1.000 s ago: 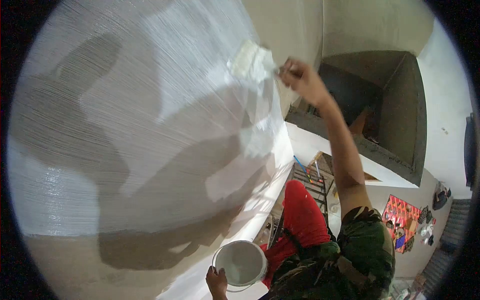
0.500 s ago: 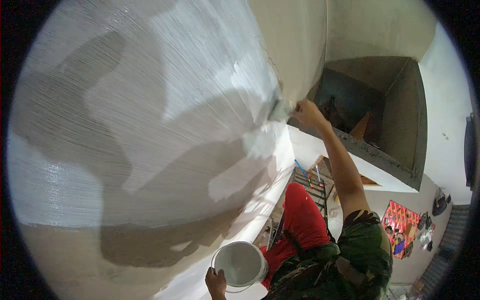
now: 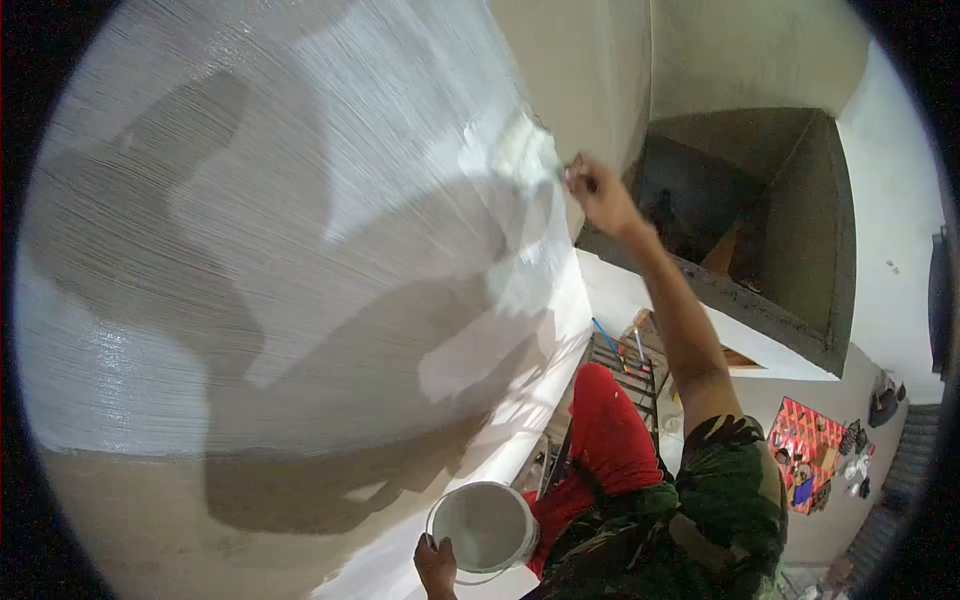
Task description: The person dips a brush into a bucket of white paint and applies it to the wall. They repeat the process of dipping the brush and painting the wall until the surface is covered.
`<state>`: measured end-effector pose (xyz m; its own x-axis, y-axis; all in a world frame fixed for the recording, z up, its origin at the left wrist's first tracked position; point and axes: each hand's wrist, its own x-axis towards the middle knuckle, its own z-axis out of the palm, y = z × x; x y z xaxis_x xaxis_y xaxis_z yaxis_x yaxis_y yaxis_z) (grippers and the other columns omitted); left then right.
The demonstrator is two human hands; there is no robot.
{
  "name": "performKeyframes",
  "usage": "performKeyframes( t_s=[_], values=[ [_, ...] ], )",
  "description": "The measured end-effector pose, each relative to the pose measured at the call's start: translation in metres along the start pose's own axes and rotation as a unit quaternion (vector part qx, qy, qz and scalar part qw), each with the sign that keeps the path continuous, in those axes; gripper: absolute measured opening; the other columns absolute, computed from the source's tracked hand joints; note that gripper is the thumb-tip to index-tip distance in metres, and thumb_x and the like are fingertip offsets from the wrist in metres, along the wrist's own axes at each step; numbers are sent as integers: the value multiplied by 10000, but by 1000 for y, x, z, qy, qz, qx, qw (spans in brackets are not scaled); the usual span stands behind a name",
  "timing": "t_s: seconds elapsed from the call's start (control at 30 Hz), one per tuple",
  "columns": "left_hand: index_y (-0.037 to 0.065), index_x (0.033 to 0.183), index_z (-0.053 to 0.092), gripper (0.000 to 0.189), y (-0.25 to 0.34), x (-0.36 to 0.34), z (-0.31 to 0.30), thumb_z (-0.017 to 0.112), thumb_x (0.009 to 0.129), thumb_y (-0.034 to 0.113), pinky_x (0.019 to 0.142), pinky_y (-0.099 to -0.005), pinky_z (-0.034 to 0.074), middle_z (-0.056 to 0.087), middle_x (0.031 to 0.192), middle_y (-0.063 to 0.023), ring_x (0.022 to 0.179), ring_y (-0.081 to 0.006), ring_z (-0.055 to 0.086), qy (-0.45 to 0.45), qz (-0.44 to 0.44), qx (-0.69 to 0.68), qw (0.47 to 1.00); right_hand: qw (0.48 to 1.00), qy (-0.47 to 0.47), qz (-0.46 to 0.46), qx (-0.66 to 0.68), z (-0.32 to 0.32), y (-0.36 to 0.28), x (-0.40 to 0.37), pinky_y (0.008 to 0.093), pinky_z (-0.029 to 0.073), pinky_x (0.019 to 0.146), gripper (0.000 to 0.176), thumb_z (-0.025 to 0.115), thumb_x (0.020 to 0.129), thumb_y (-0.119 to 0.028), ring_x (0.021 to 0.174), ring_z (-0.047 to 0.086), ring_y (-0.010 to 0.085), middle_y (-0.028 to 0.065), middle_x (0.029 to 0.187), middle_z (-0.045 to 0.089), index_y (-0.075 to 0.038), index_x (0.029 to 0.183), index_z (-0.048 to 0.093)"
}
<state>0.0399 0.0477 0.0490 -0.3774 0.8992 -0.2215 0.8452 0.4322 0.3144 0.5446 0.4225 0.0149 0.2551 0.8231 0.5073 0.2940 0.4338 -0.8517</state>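
A wide brush (image 3: 528,152), blurred by motion, lies against the wall (image 3: 390,240) near the edge of its white, streaked coating. My right hand (image 3: 598,195) is closed round the brush's handle, arm stretched out. Low in the view, my left hand (image 3: 436,566) grips the rim of a white bucket (image 3: 484,530), its thumb over the edge. The bucket's inside looks pale; how full it is I cannot tell.
A grey recessed box with a rough cement edge (image 3: 760,295) opens right of my right arm. Below are a metal frame (image 3: 640,375), my red-trousered leg (image 3: 610,430) and a red patterned mat (image 3: 805,440) with assorted items on the floor.
My right hand and the brush have moved up along the wall, from beside the box's lower corner. My left hand and the bucket have barely moved.
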Motion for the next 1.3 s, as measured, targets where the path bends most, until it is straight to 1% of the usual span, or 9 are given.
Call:
performKeyframes(
  t_s=[0.1, 0.17, 0.37, 0.57, 0.77, 0.9, 1.03, 1.17, 1.3],
  values=[
    [-22, 684, 433, 236, -15, -1, 7, 593, 741, 142, 539, -404, 388, 474, 579, -161, 529, -288, 449, 5, 12, -19, 1000, 993, -25, 90, -64, 14, 56, -55, 262, 400, 617, 105, 561, 902, -112, 663, 440, 105, 45, 670, 481, -17, 898, 518],
    [-22, 685, 443, 239, -12, -4, 5, 601, 739, 149, 548, -402, 399, 490, 586, -166, 536, -296, 467, 8, 18, -7, 1000, 979, -41, 152, -126, 12, 91, -86, 387, 495, 714, 199, 618, 834, -194, 789, 641, 311, 177, 801, 637, -8, 895, 578],
    [-23, 715, 489, 214, -2, 0, 1, 623, 748, 141, 586, -421, 438, 558, 636, -194, 598, -355, 561, -30, -53, 6, 998, 899, -202, 225, -318, 12, 114, -146, 464, 489, 745, 268, 640, 784, -301, 869, 627, 372, 196, 895, 653, -47, 870, 632],
    [-23, 765, 514, 207, 11, -5, -5, 632, 756, 147, 618, -435, 450, 585, 686, -214, 656, -385, 588, -31, -50, 35, 998, 943, -87, 215, -237, 42, 5, -85, 455, 487, 710, 257, 669, 764, -262, 796, 626, 394, 204, 812, 653, -18, 834, 632],
    [-26, 797, 535, 217, 2, -1, -1, 640, 764, 161, 669, -467, 454, 601, 739, -233, 712, -413, 589, -29, -10, 46, 998, 987, -28, 157, -30, -11, -129, -17, 288, 436, 550, 241, 683, 827, -192, 585, 546, 128, 124, 640, 617, 31, 828, 593],
    [-28, 801, 537, 210, -7, 2, 4, 635, 760, 152, 676, -478, 451, 599, 742, -233, 714, -418, 586, -38, -36, -21, 998, 993, 4, 87, 81, -19, -154, 3, 248, 393, 527, 213, 656, 855, -185, 567, 496, 77, 37, 605, 580, 10, 891, 579],
    [-30, 788, 523, 224, -7, -2, 2, 634, 756, 162, 641, -451, 443, 573, 696, -216, 661, -394, 560, -21, -37, 8, 999, 1000, 8, 19, 11, 25, -81, -25, 287, 422, 564, 169, 634, 866, -168, 618, 515, 109, 99, 696, 603, -11, 900, 581],
    [-30, 755, 497, 240, -28, -2, 9, 621, 749, 175, 606, -437, 427, 542, 659, -202, 613, -373, 520, -17, -42, -44, 998, 972, -56, 202, -107, 57, -10, -111, 390, 475, 622, 205, 602, 871, -209, 740, 644, 360, 226, 764, 622, -27, 939, 536],
    [-30, 742, 489, 240, -22, -4, 6, 613, 745, 175, 606, -439, 427, 540, 658, -205, 612, -373, 520, -25, -59, -36, 997, 936, -117, 263, -205, 51, 35, -156, 459, 480, 662, 256, 611, 845, -294, 764, 630, 390, 213, 781, 644, -50, 915, 575]
  ],
)
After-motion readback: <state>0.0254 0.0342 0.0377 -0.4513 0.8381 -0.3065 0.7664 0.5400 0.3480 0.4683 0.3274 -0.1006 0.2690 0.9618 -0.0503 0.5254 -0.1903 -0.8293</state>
